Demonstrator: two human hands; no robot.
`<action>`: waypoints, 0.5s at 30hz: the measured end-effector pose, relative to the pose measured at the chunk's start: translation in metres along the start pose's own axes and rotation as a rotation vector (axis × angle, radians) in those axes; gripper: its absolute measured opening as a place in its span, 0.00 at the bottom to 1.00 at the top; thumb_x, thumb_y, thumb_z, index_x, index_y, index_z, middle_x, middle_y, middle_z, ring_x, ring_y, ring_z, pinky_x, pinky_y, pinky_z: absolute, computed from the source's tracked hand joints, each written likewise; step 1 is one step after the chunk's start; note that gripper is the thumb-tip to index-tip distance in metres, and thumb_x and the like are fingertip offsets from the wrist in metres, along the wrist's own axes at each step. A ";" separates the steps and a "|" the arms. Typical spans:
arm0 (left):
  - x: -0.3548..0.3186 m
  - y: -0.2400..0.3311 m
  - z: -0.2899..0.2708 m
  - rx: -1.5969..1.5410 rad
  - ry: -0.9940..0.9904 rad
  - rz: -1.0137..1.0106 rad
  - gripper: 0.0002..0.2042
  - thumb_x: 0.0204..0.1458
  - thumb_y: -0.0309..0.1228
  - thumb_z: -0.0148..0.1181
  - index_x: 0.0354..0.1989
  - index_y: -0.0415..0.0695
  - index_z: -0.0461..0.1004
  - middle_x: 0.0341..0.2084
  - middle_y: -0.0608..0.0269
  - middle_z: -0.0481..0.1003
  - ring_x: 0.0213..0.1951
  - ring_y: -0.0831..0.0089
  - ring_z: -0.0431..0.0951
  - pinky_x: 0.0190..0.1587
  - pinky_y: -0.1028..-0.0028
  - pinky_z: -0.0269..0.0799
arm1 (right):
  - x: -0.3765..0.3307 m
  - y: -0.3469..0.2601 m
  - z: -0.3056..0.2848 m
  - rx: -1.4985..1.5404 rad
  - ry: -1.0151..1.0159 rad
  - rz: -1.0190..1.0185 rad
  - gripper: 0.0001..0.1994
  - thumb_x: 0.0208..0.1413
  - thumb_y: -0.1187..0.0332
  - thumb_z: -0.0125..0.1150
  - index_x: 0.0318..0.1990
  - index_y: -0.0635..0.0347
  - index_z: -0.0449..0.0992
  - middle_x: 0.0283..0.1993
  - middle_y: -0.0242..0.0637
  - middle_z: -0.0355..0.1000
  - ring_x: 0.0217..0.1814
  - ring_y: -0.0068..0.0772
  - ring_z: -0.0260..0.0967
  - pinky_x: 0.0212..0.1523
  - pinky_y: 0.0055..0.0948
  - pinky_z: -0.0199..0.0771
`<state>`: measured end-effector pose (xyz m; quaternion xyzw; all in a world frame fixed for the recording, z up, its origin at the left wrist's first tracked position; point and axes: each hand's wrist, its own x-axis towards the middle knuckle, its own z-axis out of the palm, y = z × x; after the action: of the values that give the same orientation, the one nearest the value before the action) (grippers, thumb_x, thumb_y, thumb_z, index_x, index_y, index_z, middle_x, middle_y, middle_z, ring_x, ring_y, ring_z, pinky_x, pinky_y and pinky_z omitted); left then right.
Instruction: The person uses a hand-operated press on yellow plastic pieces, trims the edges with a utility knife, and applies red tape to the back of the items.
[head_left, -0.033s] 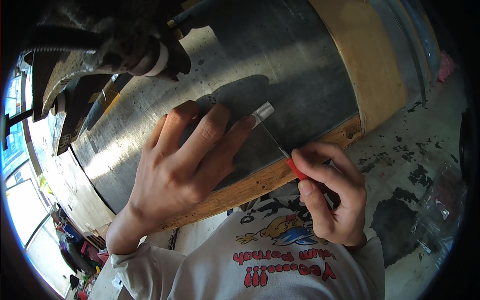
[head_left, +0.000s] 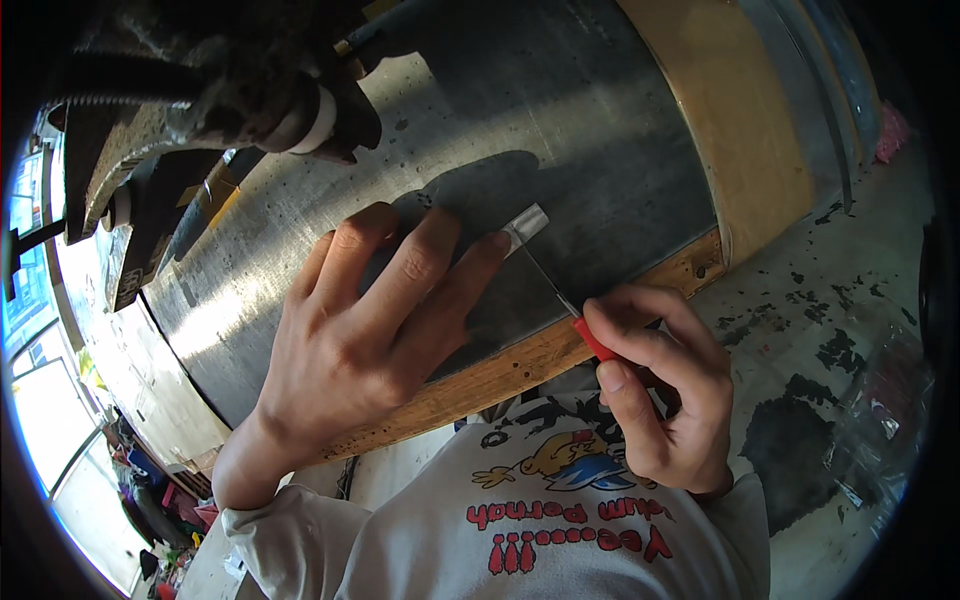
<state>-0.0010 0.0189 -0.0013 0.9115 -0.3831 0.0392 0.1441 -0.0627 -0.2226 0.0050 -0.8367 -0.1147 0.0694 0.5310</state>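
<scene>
My left hand (head_left: 370,320) lies over the dark metal sheet (head_left: 600,150) with its fingers spread and bent. Its index fingertip rests on the lower end of a small silvery rectangular strip (head_left: 528,224); the thumb is hidden under the hand. From the right, my right hand (head_left: 665,385) pinches the red handle of a thin-shafted pointed tool (head_left: 595,338) between thumb and fingers. The tool's slim metal shaft slants up and left, its tip close to the strip's lower edge. Whether tip and strip touch, I cannot tell.
A wooden edge (head_left: 520,375) runs along the bench's near side. A dark metal machine part with a threaded rod (head_left: 130,80) looms at upper left. Tan board (head_left: 745,120) borders the sheet's right end. Clear plastic bags (head_left: 885,420) lie on the stained floor at right.
</scene>
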 end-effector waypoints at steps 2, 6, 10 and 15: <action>0.000 0.000 0.000 0.000 -0.007 -0.002 0.26 0.34 0.27 0.67 0.49 0.47 0.82 0.44 0.57 0.74 0.41 0.57 0.74 0.40 0.63 0.77 | -0.001 -0.002 0.000 0.003 0.002 0.003 0.16 0.59 0.77 0.59 0.54 0.68 0.77 0.50 0.46 0.72 0.40 0.28 0.75 0.39 0.25 0.77; 0.000 0.001 0.000 0.004 -0.005 -0.002 0.26 0.34 0.26 0.67 0.49 0.47 0.82 0.44 0.57 0.74 0.41 0.57 0.74 0.40 0.63 0.77 | -0.003 -0.003 0.001 0.047 0.006 0.077 0.15 0.59 0.76 0.58 0.52 0.70 0.78 0.49 0.48 0.72 0.38 0.27 0.73 0.33 0.22 0.76; 0.000 0.001 0.002 -0.004 0.019 0.000 0.26 0.33 0.26 0.67 0.49 0.47 0.82 0.44 0.57 0.74 0.41 0.58 0.74 0.40 0.63 0.78 | -0.004 -0.004 0.001 0.046 0.009 0.082 0.15 0.58 0.77 0.59 0.53 0.68 0.78 0.48 0.47 0.73 0.40 0.30 0.74 0.39 0.26 0.77; 0.000 0.001 0.003 0.001 0.016 -0.006 0.27 0.33 0.26 0.67 0.49 0.47 0.82 0.44 0.57 0.74 0.42 0.58 0.74 0.41 0.63 0.78 | -0.007 -0.007 0.000 0.069 0.004 0.133 0.15 0.59 0.76 0.59 0.52 0.70 0.78 0.48 0.47 0.73 0.43 0.34 0.75 0.40 0.27 0.78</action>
<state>-0.0024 0.0175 -0.0035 0.9124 -0.3792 0.0463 0.1466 -0.0704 -0.2216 0.0110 -0.8240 -0.0551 0.1069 0.5537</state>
